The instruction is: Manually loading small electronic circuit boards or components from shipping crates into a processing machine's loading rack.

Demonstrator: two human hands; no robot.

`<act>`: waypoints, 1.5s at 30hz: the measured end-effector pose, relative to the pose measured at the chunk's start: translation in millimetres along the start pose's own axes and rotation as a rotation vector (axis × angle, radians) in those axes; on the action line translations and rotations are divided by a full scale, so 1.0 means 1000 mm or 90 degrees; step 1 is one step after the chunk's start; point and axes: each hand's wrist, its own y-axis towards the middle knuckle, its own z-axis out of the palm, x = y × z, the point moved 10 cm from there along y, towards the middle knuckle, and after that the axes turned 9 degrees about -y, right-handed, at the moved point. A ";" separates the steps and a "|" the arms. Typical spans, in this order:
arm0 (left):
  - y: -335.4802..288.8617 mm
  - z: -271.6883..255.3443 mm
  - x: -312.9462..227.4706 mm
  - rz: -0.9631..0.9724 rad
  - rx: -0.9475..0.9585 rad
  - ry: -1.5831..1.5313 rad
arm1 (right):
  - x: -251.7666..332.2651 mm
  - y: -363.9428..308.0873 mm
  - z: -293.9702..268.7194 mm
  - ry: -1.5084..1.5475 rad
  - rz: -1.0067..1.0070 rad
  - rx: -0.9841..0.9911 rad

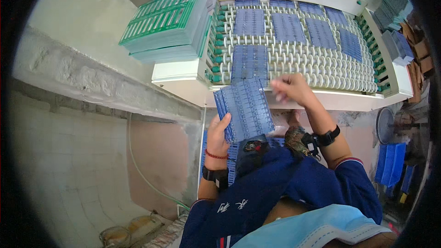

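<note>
A stack of blue printed circuit board panels (248, 112) is held tilted in front of the machine's near edge. My left hand (217, 134) grips it at the lower left, thumb over the top face and the other fingers hidden beneath. Just off the stack's upper right corner is my right hand (293, 90), its fingers loosely bent and somewhat apart, with nothing visible in them. Beyond the stack, a single blue panel (249, 59) lies on the white roller conveyor (317, 66), its near end partly covered by the stack.
Several more blue panels (287, 27) lie farther back on the rollers. At the conveyor's left stands a tall pile of green-and-white boards (161, 18). Stacked panels (395, 48) stand on the right side. Blue plastic bins (390, 164) are low at right, and a thin hose (138, 163) hangs at left.
</note>
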 end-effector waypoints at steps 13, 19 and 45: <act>0.019 -0.009 0.019 -0.026 -0.054 0.010 | -0.044 -0.007 -0.133 -0.113 0.012 -0.253; 0.017 -0.004 0.026 -0.054 -0.065 -0.027 | -0.063 -0.039 -0.234 -0.218 0.013 -0.348; 0.045 0.061 0.071 -0.056 0.000 0.018 | -0.053 -0.064 -0.043 0.039 -0.025 0.049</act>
